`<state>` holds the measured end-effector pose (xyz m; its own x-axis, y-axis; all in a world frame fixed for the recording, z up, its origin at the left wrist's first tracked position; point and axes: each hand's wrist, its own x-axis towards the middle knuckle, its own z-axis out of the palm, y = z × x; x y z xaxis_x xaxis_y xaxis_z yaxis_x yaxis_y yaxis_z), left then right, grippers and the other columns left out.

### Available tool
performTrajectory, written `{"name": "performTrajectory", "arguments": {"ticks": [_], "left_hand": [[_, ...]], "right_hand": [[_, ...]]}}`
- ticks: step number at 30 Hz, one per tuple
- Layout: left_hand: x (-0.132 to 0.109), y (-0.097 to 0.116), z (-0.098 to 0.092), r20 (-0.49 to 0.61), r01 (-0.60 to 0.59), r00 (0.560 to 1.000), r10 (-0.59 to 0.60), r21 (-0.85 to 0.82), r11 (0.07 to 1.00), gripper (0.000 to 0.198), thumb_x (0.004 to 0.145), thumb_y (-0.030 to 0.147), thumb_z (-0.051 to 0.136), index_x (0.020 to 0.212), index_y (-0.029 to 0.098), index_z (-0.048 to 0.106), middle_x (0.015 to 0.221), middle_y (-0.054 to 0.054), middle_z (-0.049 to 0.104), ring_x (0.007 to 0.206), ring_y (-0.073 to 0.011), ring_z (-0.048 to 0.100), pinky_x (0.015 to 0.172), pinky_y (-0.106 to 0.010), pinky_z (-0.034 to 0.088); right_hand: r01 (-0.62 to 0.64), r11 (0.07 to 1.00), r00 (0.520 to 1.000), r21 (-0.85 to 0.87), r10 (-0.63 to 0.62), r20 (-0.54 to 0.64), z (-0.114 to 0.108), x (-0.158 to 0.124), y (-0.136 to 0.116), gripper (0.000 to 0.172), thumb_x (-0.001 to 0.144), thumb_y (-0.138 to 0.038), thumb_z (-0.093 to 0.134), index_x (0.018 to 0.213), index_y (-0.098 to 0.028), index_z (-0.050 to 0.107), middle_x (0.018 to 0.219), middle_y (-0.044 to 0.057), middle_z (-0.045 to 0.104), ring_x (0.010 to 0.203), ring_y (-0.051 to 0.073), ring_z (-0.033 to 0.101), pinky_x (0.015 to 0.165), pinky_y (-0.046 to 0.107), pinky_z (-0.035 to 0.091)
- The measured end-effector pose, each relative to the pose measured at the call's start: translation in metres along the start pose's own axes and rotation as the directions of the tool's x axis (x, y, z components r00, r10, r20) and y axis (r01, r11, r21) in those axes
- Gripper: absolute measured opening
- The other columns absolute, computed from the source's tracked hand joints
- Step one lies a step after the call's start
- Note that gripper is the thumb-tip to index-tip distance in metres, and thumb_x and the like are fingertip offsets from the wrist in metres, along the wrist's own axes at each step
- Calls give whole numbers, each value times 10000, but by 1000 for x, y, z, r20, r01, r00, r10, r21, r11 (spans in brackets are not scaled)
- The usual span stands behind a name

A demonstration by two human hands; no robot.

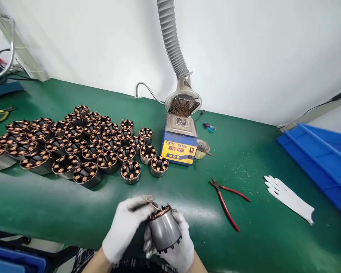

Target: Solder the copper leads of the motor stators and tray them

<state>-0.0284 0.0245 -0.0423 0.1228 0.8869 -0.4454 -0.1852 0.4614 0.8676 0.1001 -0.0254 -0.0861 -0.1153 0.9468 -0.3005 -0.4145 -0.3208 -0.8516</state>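
Observation:
Both my hands wear white gloves at the near edge of the green bench. My right hand [179,248] cradles a grey metal stator [164,229] with copper windings, tilted away from me. My left hand [127,223] pinches the copper wire leads at the stator's top rim. Several more stators [74,146] with copper coils stand in rows on the mat to the left.
A blue and yellow solder pot [179,142] sits mid-bench under a grey fume hose [172,41]. Red-handled pliers [227,201] and a spare white glove [290,199] lie to the right. Blue trays [324,155] stand at the far right. Yellow-handled pliers [0,113] lie far left.

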Motion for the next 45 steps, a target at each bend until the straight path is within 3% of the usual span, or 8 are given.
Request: {"name": "performTrajectory", "arguments": {"ticks": [6,12,17,21,27,32,40,45], "left_hand": [[13,-4,-5,-187,-177,976,116,-353,919,453,559,541,747,852,213,640,659,30,665,731,-128,640,785,-244,505],[-5,9,1,74,89,994,-82,-97,991,302,561,382,789,714,149,672,601,-12,671,367,-80,502,399,-214,448],[10,7,-18,-156,-172,978,139,-230,958,360,615,524,718,776,207,658,759,12,698,758,-121,635,772,-217,505],[7,0,-20,110,-112,986,125,-112,987,505,739,572,569,1153,282,550,1192,-33,623,1146,-199,530,1010,-355,386],[9,12,10,135,-29,991,22,46,999,257,719,402,635,774,153,662,688,-15,676,705,-173,620,719,-283,482],[10,27,-11,-68,-130,991,117,-242,962,315,692,448,670,891,205,646,882,-28,716,890,-183,640,808,-260,472],[7,34,-14,177,31,980,-85,285,958,234,694,323,616,526,160,610,496,39,556,540,-116,476,540,-225,358],[10,45,-22,-83,-96,991,110,157,983,280,663,405,667,834,184,691,712,0,667,749,-168,579,699,-252,438]], "right_hand": [[-364,832,914,419,232,333,5,0,-9,677,656,-689,466,891,-79,642,619,77,628,421,126,535,369,198,370],[-236,930,958,281,175,226,13,1,-18,439,693,-516,556,901,-136,629,695,78,667,572,202,623,540,309,487],[74,990,997,-118,-77,-25,12,0,-11,654,474,-200,749,1098,-186,551,1011,77,651,898,254,621,819,360,489],[128,930,940,-345,-225,-258,12,-2,22,897,501,-205,767,1309,-192,376,1191,126,565,1034,291,578,938,406,439],[225,832,913,-508,-362,-189,13,0,40,995,532,-303,801,1387,-232,297,1311,124,493,1198,368,457,1010,453,376],[216,809,898,-547,-385,-215,10,-1,41,1020,524,-346,813,1378,-174,283,1222,161,554,1118,368,525,992,462,386],[280,755,893,-593,-431,-128,10,-2,38,762,571,-347,756,1236,-177,424,1122,134,607,1027,322,589,912,398,455],[256,763,902,-593,-410,-139,8,-4,39,784,576,-337,751,1262,-165,412,1124,136,596,1031,321,582,923,402,445]]}}
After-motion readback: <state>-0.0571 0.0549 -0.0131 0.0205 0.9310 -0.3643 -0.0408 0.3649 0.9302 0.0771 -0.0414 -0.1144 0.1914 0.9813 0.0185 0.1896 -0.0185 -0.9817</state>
